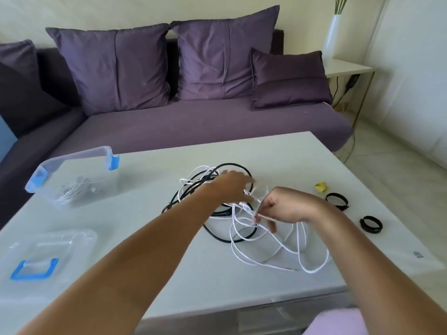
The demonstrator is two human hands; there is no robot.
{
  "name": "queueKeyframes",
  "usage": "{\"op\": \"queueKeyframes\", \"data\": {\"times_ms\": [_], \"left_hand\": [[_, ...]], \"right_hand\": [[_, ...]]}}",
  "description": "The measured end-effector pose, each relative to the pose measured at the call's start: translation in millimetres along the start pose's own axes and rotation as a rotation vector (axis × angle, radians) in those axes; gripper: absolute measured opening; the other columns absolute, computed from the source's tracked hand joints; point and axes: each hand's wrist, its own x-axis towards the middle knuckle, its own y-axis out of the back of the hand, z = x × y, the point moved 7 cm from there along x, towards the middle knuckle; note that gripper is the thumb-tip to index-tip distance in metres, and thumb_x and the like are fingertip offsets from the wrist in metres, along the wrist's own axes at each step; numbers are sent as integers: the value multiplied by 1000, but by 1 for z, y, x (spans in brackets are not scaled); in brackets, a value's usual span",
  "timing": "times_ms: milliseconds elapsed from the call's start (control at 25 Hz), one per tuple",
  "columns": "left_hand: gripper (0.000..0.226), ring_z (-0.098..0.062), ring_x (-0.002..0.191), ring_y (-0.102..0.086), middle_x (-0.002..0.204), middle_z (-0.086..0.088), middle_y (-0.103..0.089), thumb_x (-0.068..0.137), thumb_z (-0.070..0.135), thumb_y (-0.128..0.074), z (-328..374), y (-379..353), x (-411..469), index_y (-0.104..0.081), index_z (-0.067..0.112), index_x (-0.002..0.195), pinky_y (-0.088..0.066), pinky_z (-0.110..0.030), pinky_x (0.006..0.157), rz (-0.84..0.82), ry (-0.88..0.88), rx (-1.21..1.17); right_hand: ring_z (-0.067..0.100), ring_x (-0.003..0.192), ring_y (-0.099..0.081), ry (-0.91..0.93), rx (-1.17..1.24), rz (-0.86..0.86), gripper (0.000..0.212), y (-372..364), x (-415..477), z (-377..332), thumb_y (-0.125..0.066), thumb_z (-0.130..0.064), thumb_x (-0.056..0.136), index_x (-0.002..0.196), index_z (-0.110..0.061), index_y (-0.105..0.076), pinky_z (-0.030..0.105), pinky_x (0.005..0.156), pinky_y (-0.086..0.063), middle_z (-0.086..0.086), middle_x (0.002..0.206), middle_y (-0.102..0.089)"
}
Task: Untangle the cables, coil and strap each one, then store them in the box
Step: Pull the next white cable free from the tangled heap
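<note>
Far left on the desk [150, 180] sits the lid [48, 257], and behind it the open box [72, 180] with what looks like one white coil already inside. So I'm on the untangling step, and the heap in the middle is what's left: a black cable [233, 164] looped through a white cable [314, 271], lying between the box and the straps.

My left hand [232, 187] reaches across the heap, palm down, arm stretched long. The fingertips are lost among the loops, so I can't tell if they grip anything. My right hand [283, 209] sits lower and closer, wrist bent, fingers curled, pinching a few white strands just above the desk.

Next, I reckon: pin the black loops with the left hand and draw the white free with the right, slowly, or the knot tightens.

Further right wait a small yellow scrap [321, 186] and two black straps [336, 200], ready for coiling.
</note>
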Motion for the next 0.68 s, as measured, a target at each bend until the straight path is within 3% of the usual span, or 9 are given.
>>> {"op": "queueKeyframes", "data": {"times_ms": [120, 200, 280, 360, 440, 480, 560, 680], "left_hand": [[27, -28, 102, -60, 107, -10, -62, 87, 30, -61, 1, -24, 12, -63, 8, 103, -45, -34, 78, -106, 13, 200], [16, -28, 90, -63, 95, -13, -63, 90, 16, -51, -7, -11, 16, -61, 3, 93, -45, -30, 68, -67, 94, 129], [20, -15, 62, -58, 74, -7, -57, 93, 13, -44, -39, 23, 13, -56, 10, 77, -40, -21, 52, 20, 302, -164], [24, -6, 36, -47, 60, -2, -49, 97, 15, -42, -80, 61, -5, -51, 15, 74, -34, -17, 36, 162, 529, -737], [30, -7, 27, -36, 43, 1, -40, 94, 9, -38, -113, 86, -29, -55, 10, 69, -28, -13, 32, 264, 643, -1349], [33, -8, 28, -33, 38, 4, -33, 90, 6, -37, -127, 95, -41, -56, 8, 62, -28, -12, 34, 303, 654, -1543], [35, -8, 30, -28, 35, 6, -27, 83, 2, -35, -153, 111, -62, -50, 9, 51, -27, -12, 35, 418, 648, -1770], [35, -5, 24, -22, 32, 6, -23, 94, 6, -30, -198, 103, -93, -36, 14, 60, -16, -14, 27, 537, 760, -1772]], "right_hand": [[8, 68, -52, 7, -152, 49, 26, -3, 2, -4, -49, -14, 93, 93, -16, -75, 8, 51, -34, -3, 82, -64], [11, 65, -49, -3, -70, 168, 26, 8, 4, -5, -47, -14, 94, 93, -14, -73, 14, 49, -32, -4, 74, -57], [7, 49, -41, 51, 30, 335, 26, 24, 5, -10, -49, -19, 93, 90, -17, -74, 19, 44, -27, -5, 56, -49], [10, 42, -37, 155, 57, 457, 23, 35, 2, -19, -56, -27, 92, 89, -15, -76, 20, 44, -28, -2, 49, -43], [13, 48, -48, 228, 120, 522, 25, 49, -2, -23, -59, -30, 91, 86, -10, -75, 24, 51, -39, 1, 54, -54], [17, 60, -58, 245, 163, 564, 22, 60, -4, -22, -59, -27, 90, 85, -13, -75, 30, 60, -46, 4, 65, -65], [22, 79, -64, 264, 169, 707, 19, 84, -15, -20, -59, -19, 90, 83, -18, -76, 30, 71, -46, 3, 83, -73], [32, 62, -45, 221, -13, 919, 28, 106, -33, -11, -55, -22, 88, 65, -13, -68, 36, 58, -33, 13, 61, -57]]}}
